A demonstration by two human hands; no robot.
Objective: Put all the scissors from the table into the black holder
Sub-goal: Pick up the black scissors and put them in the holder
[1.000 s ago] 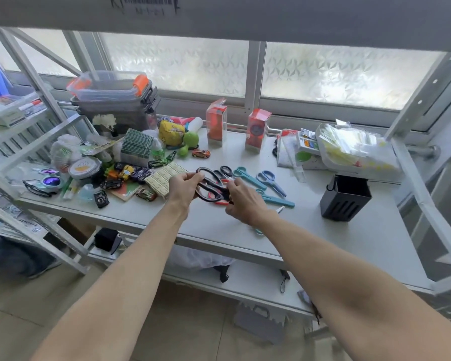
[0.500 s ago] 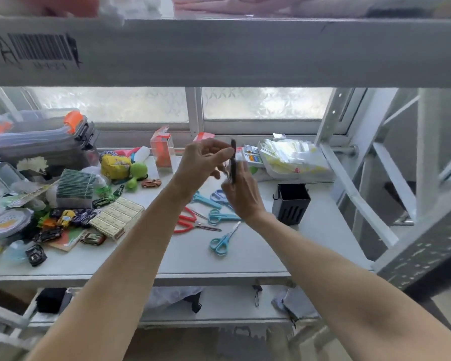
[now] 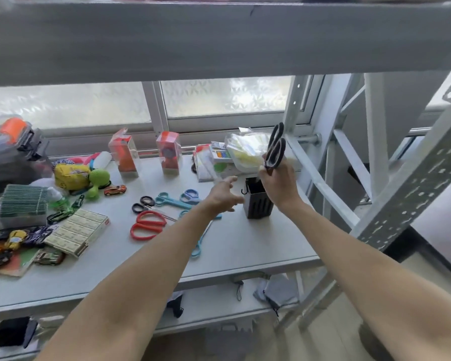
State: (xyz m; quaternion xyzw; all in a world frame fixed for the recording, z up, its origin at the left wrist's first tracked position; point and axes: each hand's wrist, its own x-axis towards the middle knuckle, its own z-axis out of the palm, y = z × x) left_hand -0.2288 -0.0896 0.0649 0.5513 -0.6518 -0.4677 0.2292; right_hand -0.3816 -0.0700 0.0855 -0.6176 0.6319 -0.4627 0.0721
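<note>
My right hand [image 3: 280, 185] grips black-handled scissors [image 3: 276, 146] upright, handles up, directly above the black holder [image 3: 258, 204] at the right of the table; the blades are hidden by my hand. My left hand [image 3: 223, 195] hovers open just left of the holder, holding nothing. On the table lie red scissors [image 3: 147, 225], small black scissors [image 3: 143, 203], teal scissors [image 3: 168, 199], blue scissors [image 3: 190, 195] and light blue scissors [image 3: 199, 246] partly under my left arm.
Toy cars, a box of cards [image 3: 77, 231], a green stack [image 3: 24, 204] and a yellow pouch [image 3: 71, 175] crowd the table's left. Two red boxes [image 3: 123, 152] stand at the back. A plastic bag [image 3: 248, 149] lies behind the holder. A metal rack post [image 3: 320, 183] stands right.
My right hand carried the black scissors to the right, over the holder. My left hand let go of them and dropped lower, open. The view shifted right.
</note>
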